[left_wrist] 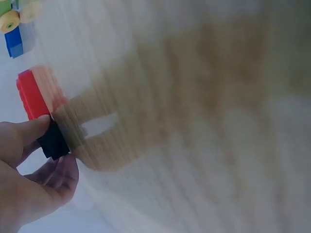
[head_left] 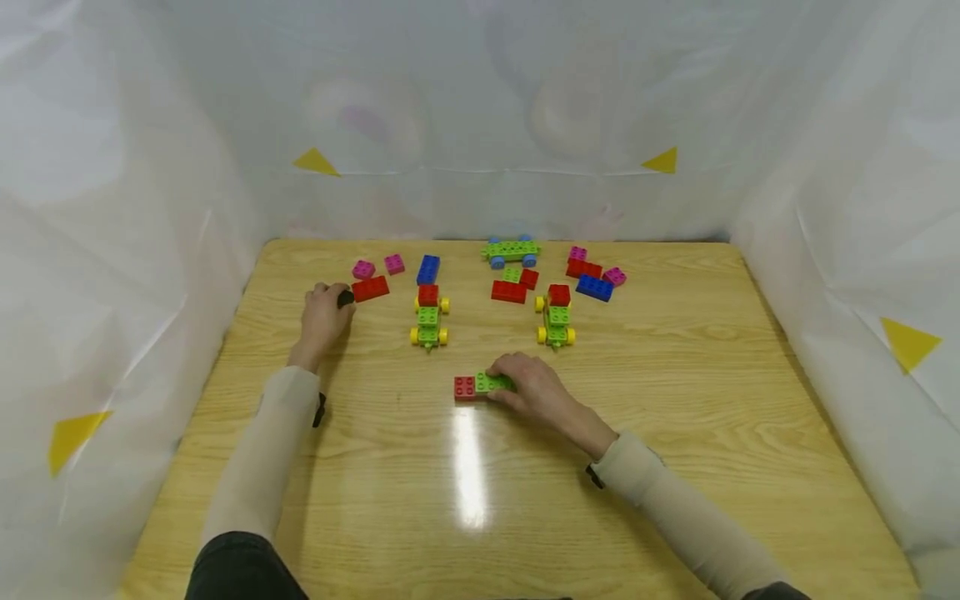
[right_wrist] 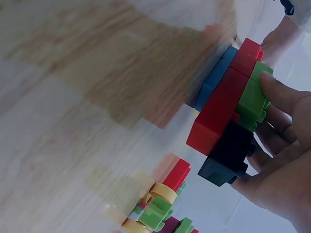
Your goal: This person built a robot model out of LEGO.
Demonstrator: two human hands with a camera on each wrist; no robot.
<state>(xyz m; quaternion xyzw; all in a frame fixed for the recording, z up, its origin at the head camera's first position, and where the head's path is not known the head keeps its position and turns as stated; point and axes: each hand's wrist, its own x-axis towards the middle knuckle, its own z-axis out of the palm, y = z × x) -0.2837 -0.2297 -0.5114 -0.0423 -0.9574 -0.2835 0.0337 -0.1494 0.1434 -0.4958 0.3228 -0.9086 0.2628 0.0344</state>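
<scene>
While the left hand (head_left: pixel 322 321) pinches a small black brick (head_left: pixel 345 298) at the table's far left, the right hand (head_left: pixel 542 392) grips a stack (head_left: pixel 487 383) lying near the middle of the table. The stack's long axis runs left to right, its red end (head_left: pixel 464 388) pointing left and its right part hidden under the fingers. From the right wrist, green bricks (right_wrist: pixel 251 99) ride on a long red layer (right_wrist: pixel 216 111), a dark block (right_wrist: pixel 227 153) sits at the end opposite the red one, and blue (right_wrist: pixel 214 80) shows along the underside, by the table. The right thumb presses one side at the green bricks, the other fingers curl round behind. The left thumb lies on one side of the black brick, with curled fingertips against the other; which way its longer side runs, I cannot tell. Just beside it, a red brick (head_left: pixel 371 288) lies left to right, tipped slightly away at its right end. Beyond stand two yellow-wheeled cars (head_left: pixel 428 317), their long axes running away from the person, and a green wagon (head_left: pixel 512 249) set crosswise at the back. Two pink bricks (head_left: pixel 394 264) lie behind the red brick.
</scene>
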